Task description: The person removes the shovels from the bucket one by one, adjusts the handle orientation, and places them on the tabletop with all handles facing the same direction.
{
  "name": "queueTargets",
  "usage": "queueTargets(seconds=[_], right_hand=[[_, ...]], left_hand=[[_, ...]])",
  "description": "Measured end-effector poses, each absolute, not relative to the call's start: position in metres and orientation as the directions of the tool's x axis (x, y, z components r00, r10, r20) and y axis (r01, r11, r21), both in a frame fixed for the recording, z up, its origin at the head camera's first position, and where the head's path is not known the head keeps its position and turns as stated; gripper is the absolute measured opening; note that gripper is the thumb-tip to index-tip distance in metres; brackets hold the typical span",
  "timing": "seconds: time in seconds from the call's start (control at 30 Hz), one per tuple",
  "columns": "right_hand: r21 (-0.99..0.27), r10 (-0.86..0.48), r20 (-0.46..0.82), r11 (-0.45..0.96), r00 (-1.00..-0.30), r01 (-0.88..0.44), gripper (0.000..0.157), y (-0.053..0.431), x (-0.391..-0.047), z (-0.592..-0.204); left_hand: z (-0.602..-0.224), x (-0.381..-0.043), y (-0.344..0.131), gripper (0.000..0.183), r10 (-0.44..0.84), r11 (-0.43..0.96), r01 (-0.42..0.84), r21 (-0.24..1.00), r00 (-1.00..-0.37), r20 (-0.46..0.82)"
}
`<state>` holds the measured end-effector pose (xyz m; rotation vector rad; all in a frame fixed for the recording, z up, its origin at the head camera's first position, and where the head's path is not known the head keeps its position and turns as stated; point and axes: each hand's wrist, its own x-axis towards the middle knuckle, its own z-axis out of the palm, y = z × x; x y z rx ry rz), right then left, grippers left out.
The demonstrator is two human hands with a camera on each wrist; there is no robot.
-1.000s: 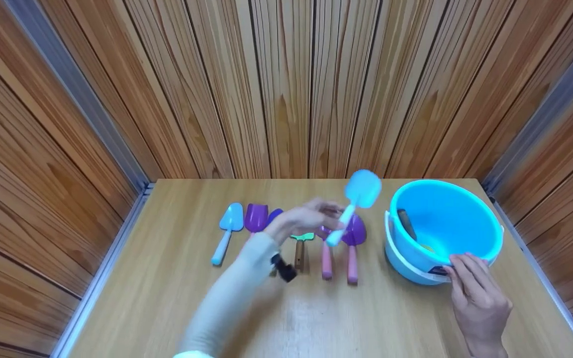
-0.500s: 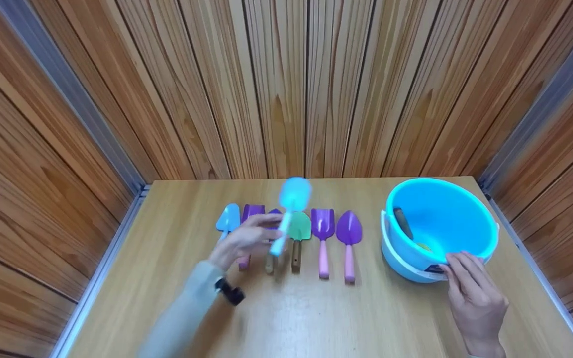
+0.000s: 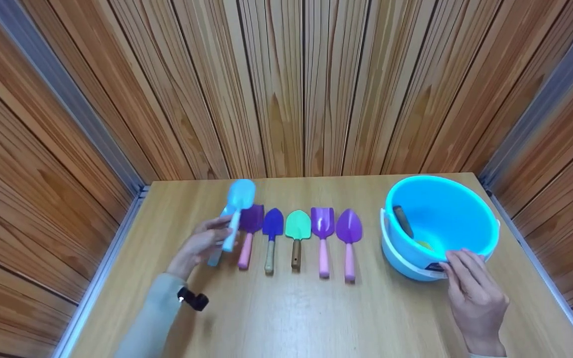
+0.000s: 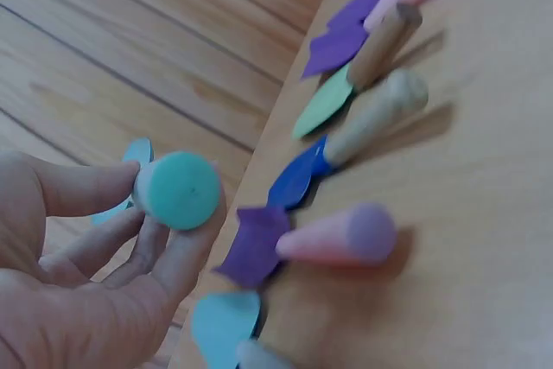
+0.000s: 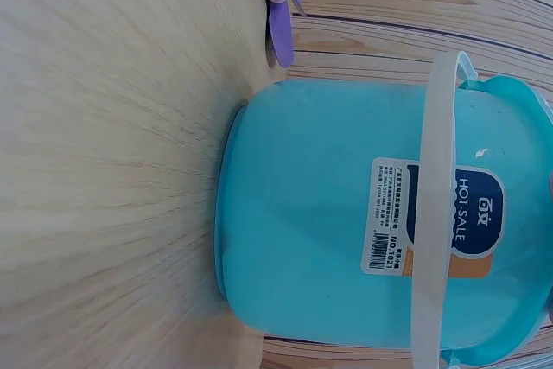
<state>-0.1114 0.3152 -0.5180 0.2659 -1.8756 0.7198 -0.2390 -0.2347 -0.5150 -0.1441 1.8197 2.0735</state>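
My left hand (image 3: 202, 248) grips a light blue trowel (image 3: 242, 193) by its handle, blade up, above the table's left part. In the left wrist view the trowel's round handle end (image 4: 185, 190) sits between thumb and fingers. Under it lies another light blue trowel (image 4: 226, 324), partly hidden in the head view. My right hand (image 3: 478, 293) holds the near rim of a light blue bucket (image 3: 445, 209), fingers over the edge. Inside the bucket are a brown handle (image 3: 403, 222) and something yellow (image 3: 424, 245), too small to tell.
In a row lie a purple trowel (image 3: 251, 218), a dark blue one (image 3: 273, 222), a green one (image 3: 298, 224) and two more purple trowels (image 3: 323, 222) with pink handles. Wood-plank walls (image 3: 286, 99) enclose the table (image 3: 306, 318). A white bail (image 5: 436, 205) hangs down the bucket's side.
My left hand has carried the light blue trowel leftward over the row, from near the right-hand purple trowels to above the leftmost trowel. The right hand has stayed on the bucket rim.
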Motion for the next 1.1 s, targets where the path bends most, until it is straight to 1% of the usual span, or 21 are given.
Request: queueTargets(seconds=[0.1, 0.17, 0.23, 0.33, 0.43, 0.67, 0.83, 0.93, 1.1], right_hand=[[-0.361, 0.141, 0.892, 0.794, -0.429, -0.489, 0.028, 0.316, -0.112, -0.519], [-0.359, 0.140, 0.893, 0.795, -0.428, -0.489, 0.029, 0.316, -0.112, -0.518], [-0.357, 0.142, 0.897, 0.793, -0.419, -0.494, 0.032, 0.316, -0.112, -0.518], [-0.346, 0.145, 0.908, 0.789, -0.393, -0.507, 0.043, 0.315, -0.113, -0.518], [-0.340, 0.145, 0.913, 0.785, -0.381, -0.518, 0.045, 0.316, -0.115, -0.519], [-0.350, 0.146, 0.905, 0.789, -0.399, -0.505, 0.039, 0.314, -0.113, -0.516], [-0.351, 0.141, 0.901, 0.793, -0.411, -0.498, 0.034, 0.312, -0.112, -0.514], [-0.352, 0.138, 0.899, 0.793, -0.415, -0.497, 0.032, 0.313, -0.111, -0.515], [-0.353, 0.137, 0.897, 0.796, -0.421, -0.492, 0.029, 0.315, -0.112, -0.517]], left_hand=[[-0.512, -0.240, -0.247, 0.058, 0.159, -0.110, -0.339, 0.934, -0.934, -0.321], [-0.510, -0.241, -0.255, 0.056, 0.136, -0.115, -0.342, 0.933, -0.935, -0.326], [-0.508, -0.241, -0.261, 0.055, 0.125, -0.101, -0.348, 0.932, -0.934, -0.335], [-0.507, -0.241, -0.268, 0.053, 0.120, -0.078, -0.352, 0.933, -0.932, -0.342], [-0.509, -0.239, -0.276, 0.053, 0.099, -0.051, -0.350, 0.935, -0.934, -0.344], [-0.522, -0.234, -0.294, 0.052, -0.001, 0.042, -0.351, 0.935, -0.936, -0.351], [-0.531, -0.234, -0.302, 0.051, -0.059, -0.020, -0.386, 0.922, -0.921, -0.386], [-0.535, -0.234, -0.306, 0.050, -0.062, -0.061, -0.397, 0.916, -0.914, -0.401], [-0.543, -0.233, -0.313, 0.049, -0.057, -0.065, -0.405, 0.912, -0.911, -0.408]])
